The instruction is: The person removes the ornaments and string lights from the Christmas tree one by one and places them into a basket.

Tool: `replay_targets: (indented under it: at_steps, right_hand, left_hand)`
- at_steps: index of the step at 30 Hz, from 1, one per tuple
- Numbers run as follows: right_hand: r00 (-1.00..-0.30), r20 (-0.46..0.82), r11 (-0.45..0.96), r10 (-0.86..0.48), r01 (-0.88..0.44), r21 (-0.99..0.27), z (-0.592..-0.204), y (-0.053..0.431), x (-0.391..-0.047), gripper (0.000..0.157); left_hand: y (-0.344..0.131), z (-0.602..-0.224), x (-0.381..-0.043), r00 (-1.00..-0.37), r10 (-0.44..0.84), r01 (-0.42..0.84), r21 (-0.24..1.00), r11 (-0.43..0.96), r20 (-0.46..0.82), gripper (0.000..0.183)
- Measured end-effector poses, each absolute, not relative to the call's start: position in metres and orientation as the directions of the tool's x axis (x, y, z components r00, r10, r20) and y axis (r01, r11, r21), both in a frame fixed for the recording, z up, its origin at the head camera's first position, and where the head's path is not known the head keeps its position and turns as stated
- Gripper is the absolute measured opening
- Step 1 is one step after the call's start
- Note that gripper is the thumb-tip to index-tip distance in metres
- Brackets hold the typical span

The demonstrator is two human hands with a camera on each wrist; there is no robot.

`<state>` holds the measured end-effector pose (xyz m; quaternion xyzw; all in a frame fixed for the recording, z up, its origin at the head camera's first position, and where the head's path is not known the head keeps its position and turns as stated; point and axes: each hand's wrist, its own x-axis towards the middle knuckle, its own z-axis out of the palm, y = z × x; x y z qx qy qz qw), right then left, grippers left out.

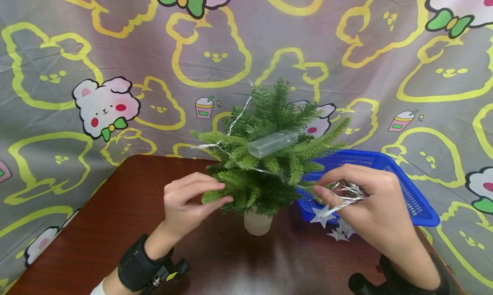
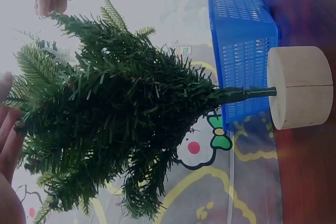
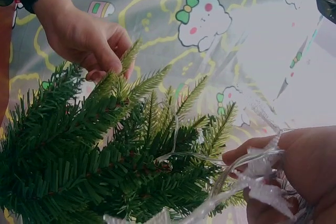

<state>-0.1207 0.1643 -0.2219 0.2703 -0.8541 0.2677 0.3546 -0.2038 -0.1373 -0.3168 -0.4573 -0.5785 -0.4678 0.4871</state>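
A small artificial Christmas tree [image 1: 265, 158] stands on a round wooden base [image 2: 302, 87]. My left hand [image 1: 194, 196] is at its left side, with a light green branch tip [image 3: 131, 59] between thumb and fingers. On the other side my right hand [image 1: 379, 201] grips a coiled bundle of string lights [image 1: 348, 190], with silver stars [image 1: 323, 216] hanging below it. A strand [image 3: 197, 156] of the lights runs from that hand into the branches, and the wire [image 1: 240, 115] also shows at the upper left of the tree. A clear plastic box [image 1: 273, 143] lies on the front branches.
Behind the tree to the right sits a blue plastic basket [image 1: 414, 196]. Everything stands on a dark reddish-brown table [image 1: 127, 201]. A grey curtain [image 1: 138, 64] with yellow bear outlines hangs close behind the table.
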Motion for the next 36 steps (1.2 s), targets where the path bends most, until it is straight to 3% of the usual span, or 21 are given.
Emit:
replay_targets:
  at_steps: [8,24,36]
  right_hand:
    - [-0.589,0.763,0.695,-0.264,-0.665,-0.273,-0.221,0.168,-0.122,0.030]
    - [-0.642,0.715,0.634,-0.277,-0.681,-0.366,-0.220,0.166,-0.120,0.028]
    - [-0.634,0.725,0.646,-0.270,-0.677,-0.351,-0.221,0.166,-0.120,0.023]
  left_hand:
    - [-0.131,-0.314,-0.202,-0.024,0.094,0.992,0.013,0.124,0.995,0.019]
    - [-0.122,-0.309,-0.197,0.059,0.107,0.990,-0.072,0.122,0.992,0.018]
    - [-0.110,-0.302,-0.191,0.113,0.112,0.990,-0.122,0.070,0.987,0.015]
